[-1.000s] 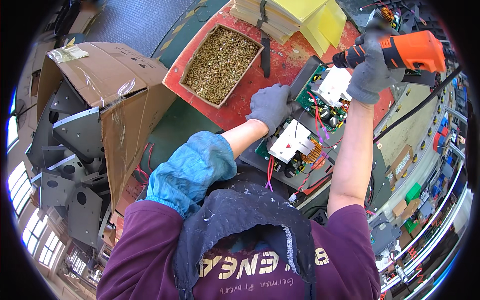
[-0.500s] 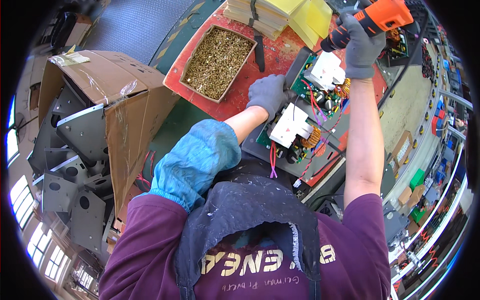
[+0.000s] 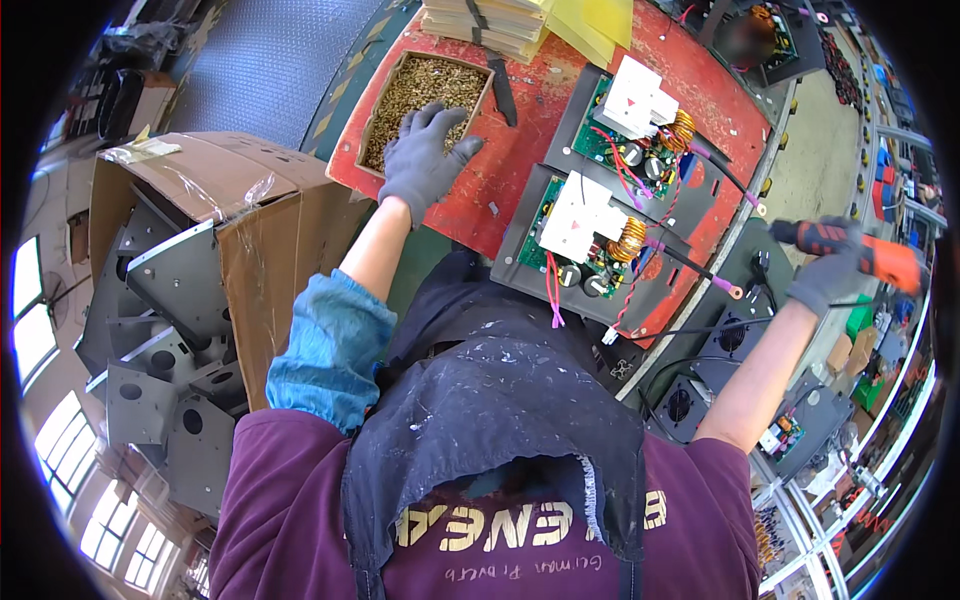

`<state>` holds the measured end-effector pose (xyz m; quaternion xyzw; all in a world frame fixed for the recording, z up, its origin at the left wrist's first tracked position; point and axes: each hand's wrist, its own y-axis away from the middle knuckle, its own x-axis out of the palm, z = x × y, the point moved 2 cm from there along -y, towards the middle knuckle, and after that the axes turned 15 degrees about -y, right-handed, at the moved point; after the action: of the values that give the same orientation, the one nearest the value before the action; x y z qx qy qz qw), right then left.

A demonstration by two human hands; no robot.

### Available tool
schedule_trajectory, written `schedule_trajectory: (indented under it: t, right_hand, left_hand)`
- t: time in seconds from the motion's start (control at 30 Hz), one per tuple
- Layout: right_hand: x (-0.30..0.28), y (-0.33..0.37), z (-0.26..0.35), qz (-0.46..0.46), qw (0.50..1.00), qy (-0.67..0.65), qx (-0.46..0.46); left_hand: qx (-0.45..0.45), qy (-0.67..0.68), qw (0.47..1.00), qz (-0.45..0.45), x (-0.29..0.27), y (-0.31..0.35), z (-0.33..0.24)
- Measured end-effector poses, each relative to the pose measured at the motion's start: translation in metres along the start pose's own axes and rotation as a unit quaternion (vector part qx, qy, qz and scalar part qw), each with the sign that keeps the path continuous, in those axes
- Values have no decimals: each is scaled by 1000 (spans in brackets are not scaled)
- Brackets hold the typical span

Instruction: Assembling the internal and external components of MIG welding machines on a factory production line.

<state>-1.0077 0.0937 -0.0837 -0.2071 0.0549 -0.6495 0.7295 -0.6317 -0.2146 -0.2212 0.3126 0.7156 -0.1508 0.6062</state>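
Gloved in grey, my left hand (image 3: 428, 160) is spread over the near edge of a shallow box of small brass-coloured screws (image 3: 430, 88). Its fingers are apart. Out to the right, my right hand (image 3: 828, 278) grips an orange and black power drill (image 3: 868, 255), its nose pointing left. Two green circuit boards on grey metal plates lie side by side on the red table: the nearer circuit board (image 3: 575, 268) and the farther circuit board (image 3: 640, 160). Each carries a white cover, a copper coil and red wires. Black cables with ring ends stick out to their right.
At left stands a cardboard box (image 3: 270, 270) full of grey metal plates (image 3: 165, 350). Yellow sheets (image 3: 590, 25) are stacked at the far edge of the red table (image 3: 480, 215). Beyond its right edge are grey housings with fans (image 3: 685, 405) and a conveyor (image 3: 815, 150).
My left hand has left the nearer circuit board and moved up and left to the screw box, opening. My right hand has carried the drill away from the farther board, down to the right.
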Motion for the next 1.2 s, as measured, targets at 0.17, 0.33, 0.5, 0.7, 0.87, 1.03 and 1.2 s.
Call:
schedule_trajectory:
  t: [0.17, 0.33, 0.5, 0.7, 0.87, 1.03, 1.2]
  right_hand:
    - [-84, 48, -130, -46, 915, 87, 392]
    - [-116, 104, -201, 105, 809, 27, 578]
    - [-110, 103, -169, 219, 815, 113, 525]
    - [-75, 119, -66, 511, 768, 311, 231]
    - [-59, 87, -18, 364, 856, 227, 289]
    - [-19, 139, -27, 509, 659, 520, 193]
    - [-7, 177, -45, 296, 828, 392, 271]
  left_hand:
    - [31, 62, 997, -22, -14, 8, -52]
    - [256, 21, 956, -141, -22, 15, -129]
    - [310, 21, 951, -4, -6, 15, -162]
    - [296, -15, 954, -53, 2, 14, -165]
    - [289, -9, 956, -45, 2, 16, -166]
    - [291, -14, 956, -34, 0, 17, -168]
    - [300, -19, 953, -37, 2, 15, -168]
